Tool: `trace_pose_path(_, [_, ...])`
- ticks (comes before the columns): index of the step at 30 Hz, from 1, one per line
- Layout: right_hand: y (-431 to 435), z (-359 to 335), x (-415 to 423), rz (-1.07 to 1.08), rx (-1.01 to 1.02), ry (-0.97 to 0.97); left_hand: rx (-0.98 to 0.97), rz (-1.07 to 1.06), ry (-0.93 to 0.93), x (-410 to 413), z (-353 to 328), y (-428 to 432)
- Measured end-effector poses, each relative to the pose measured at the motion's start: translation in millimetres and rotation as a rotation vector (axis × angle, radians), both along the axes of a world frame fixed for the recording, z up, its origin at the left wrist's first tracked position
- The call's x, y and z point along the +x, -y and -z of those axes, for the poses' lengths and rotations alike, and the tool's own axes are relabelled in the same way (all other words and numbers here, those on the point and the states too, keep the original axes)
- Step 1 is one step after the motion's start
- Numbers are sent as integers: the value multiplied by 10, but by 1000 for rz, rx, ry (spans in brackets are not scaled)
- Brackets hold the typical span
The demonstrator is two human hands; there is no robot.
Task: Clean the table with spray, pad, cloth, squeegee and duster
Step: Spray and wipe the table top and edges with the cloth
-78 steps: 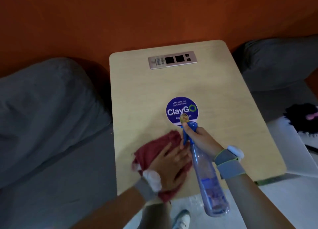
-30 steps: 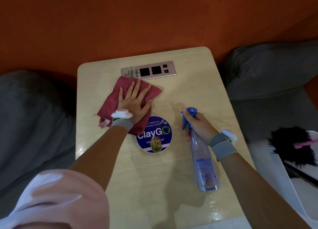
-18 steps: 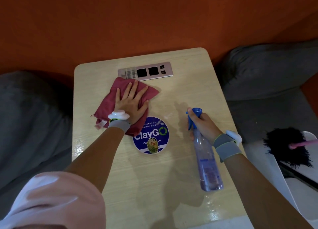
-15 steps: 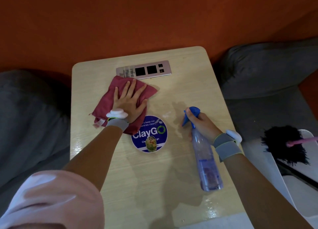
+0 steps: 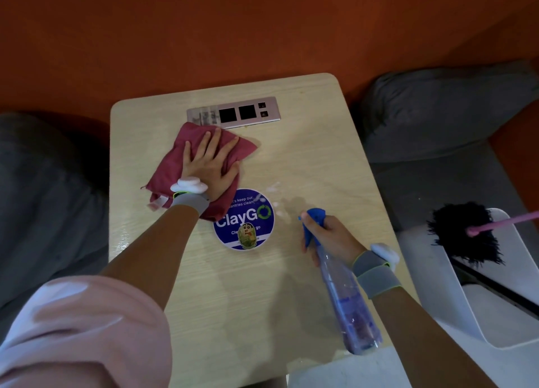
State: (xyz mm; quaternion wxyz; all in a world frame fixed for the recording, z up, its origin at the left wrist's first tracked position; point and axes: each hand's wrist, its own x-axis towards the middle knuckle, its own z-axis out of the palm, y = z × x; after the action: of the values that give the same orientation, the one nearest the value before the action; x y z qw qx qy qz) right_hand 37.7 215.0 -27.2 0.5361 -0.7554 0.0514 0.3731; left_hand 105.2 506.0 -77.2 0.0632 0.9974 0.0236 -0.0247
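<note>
Two hands engaged over table (image 5: 309, 154), one tool each. Left hand (image 5: 208, 167): fingers straight and spread wide, palm pressing red cloth (image 5: 167, 166) flat onto far-left part of top, just short of metal socket panel (image 5: 233, 114); spread probably meant to load as much fabric as possible for wiping. Right hand (image 5: 331, 239): fingers curled round neck of spray bottle (image 5: 350, 306), one fingertip on blue trigger head, nozzle aimed at bare wood right of cloth, bottle body slanted back along forearm; presumably ready for another squirt. Pale wet flecks (image 5: 277, 196) between nozzle and cloth, so spray-then-wipe stage judged in hand. Round blue sticker (image 5: 258, 212) at table centre, upper-left edge under cloth: legible "ClayGO" and "keep our pantries clean", plus green arrow ring and cartoon figure; remaining small print too blurred. Bottle label unreadable. Black duster (image 5: 463, 236) with pink handle parked in white bin (image 5: 423, 271) to the right, off the table. Pad and squeegee not found in view.
</note>
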Motion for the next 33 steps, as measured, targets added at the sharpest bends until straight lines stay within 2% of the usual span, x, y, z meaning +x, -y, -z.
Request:
trace_pose_path(4, [17,-34,-163,30,49,-56,6,3,-12,2,-7,7])
trace_pose_path(9, [56,-44,-349,-72,68,-86,12,-6,-4,6,10,4])
trace_pose_path(14, [92,-3,-539,-92,-4,-136,15,-7,5,4,41,6])
trace_pose_path(33, [-61,-17,-549,-121,32,-132,23,-11,3,7,21,-3])
